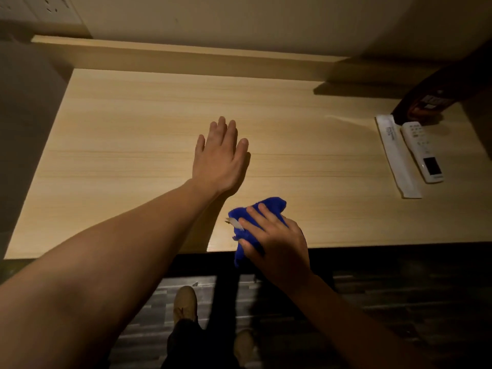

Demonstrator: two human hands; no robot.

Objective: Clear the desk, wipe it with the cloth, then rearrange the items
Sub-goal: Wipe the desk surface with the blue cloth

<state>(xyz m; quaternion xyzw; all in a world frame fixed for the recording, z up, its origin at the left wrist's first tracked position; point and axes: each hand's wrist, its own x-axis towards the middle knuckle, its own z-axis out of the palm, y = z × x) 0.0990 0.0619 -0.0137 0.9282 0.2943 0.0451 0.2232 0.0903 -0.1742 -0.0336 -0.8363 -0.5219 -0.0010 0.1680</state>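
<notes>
Here, left to right: bare light-wood surface point(111, 145), its left part with nothing on it, a raised ledge point(186, 53) along the back under the wall. Left hand point(219, 158) is out over the middle of the surface, palm down, fingers straight and together, flat on or just above the wood (contact hard to tell), grasping nothing. Forearm runs in from lower left.

Just right of that and nearer the front edge, right hand point(277, 241) presses down on a blue cloth point(266, 209), fingers spread and curled over the top of it, grasping it loosely. The cloth is bunched, sits at the front edge, one corner hanging down past the edge. A small white tag (or label, unclear) point(235, 222) pokes out at its left side by the fingertips.

Far right of the surface, well apart from both hands: a long white paper sleeve point(396, 161) lying flat, and a white remote control point(423, 153) just beside it on the right, display end toward the front. Behind them a dark brown object point(436, 102), too dim to identify.

Below the front edge: dark wood-pattern floor point(399, 302), a tan shoe point(185, 304).
</notes>
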